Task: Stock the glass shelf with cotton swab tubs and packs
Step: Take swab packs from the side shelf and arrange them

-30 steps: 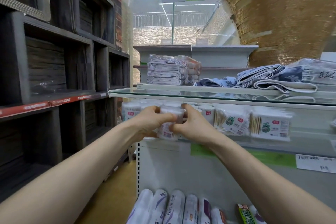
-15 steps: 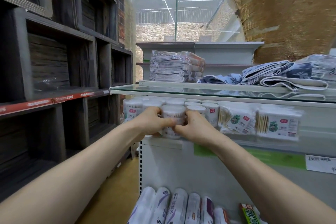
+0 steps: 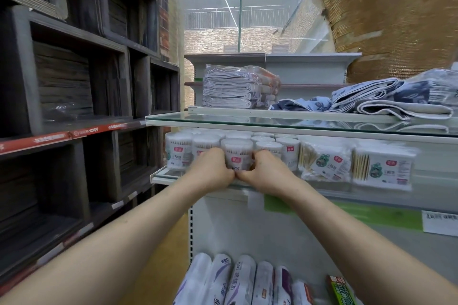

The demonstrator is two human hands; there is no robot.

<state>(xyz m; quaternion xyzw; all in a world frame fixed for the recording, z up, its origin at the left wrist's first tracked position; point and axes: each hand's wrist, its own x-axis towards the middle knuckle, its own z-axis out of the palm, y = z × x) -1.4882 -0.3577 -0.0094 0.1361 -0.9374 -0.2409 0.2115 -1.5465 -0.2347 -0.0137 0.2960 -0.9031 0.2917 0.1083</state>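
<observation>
Both hands are on one cotton swab tub [image 3: 237,153], which stands upright in the front row on the lower glass shelf [image 3: 166,176]. The left hand [image 3: 210,172] is curled round the tub's left side and the right hand [image 3: 269,173] round its right side, thumbs meeting just under the label. The tub's base is hidden by the hands, so cannot tell if it sits on the glass. Other tubs [image 3: 179,151] stand just left of, right of and behind the tub, packed close. Further right of the tub are flat swab packs [image 3: 330,163], blurred. Above the tub is the upper glass shelf [image 3: 223,120] carrying folded cloths [image 3: 235,89]. Below the tub are rolled packs [image 3: 239,282]. Well left of the tub is dark wooden shelving [image 3: 74,77].
</observation>
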